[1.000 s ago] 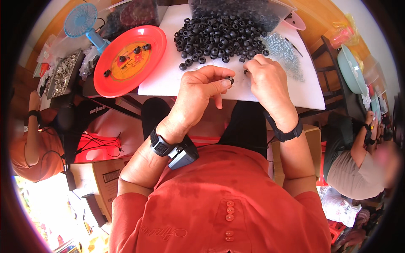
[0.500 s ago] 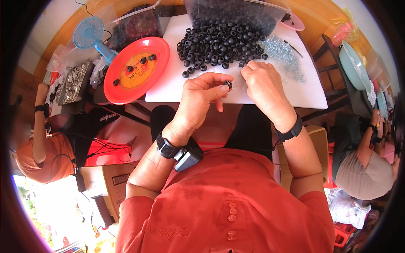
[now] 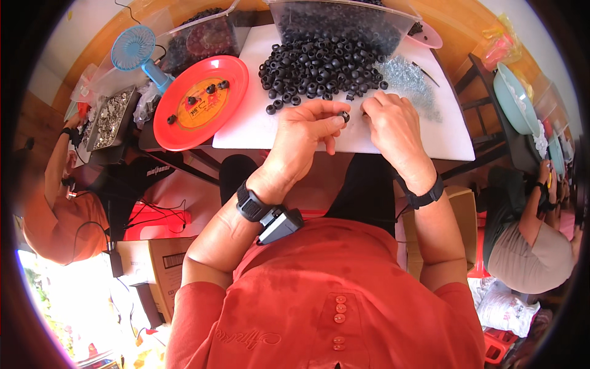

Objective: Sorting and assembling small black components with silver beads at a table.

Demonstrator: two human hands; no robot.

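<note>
My left hand point(image 3: 296, 142) pinches a small round black part with a hole point(image 3: 344, 115) between thumb and forefinger. To its right, my right hand point(image 3: 394, 128) has its fingers closed in a pinch; whatever may be in them is hidden. Both hands are over the near part of a white board point(image 3: 246, 132). Beyond them spreads a heap of hollow black ball-shaped parts point(image 3: 319, 64). Small clear bluish pieces point(image 3: 410, 86) lie heaped right of it. On the left, a red plate point(image 3: 165, 126) carries several black parts.
Clear bins of black parts point(image 3: 362, 21) stand at the back. A blue fan point(image 3: 134, 49) is behind the plate, with a metal tray point(image 3: 114, 117) farther left. A pink dish point(image 3: 430, 38) is back right. People sit on both sides, near a light-blue basin point(image 3: 515, 98).
My left hand has moved right with the black part, closer to my right hand. My right hand has shifted slightly right, away from the heap's edge.
</note>
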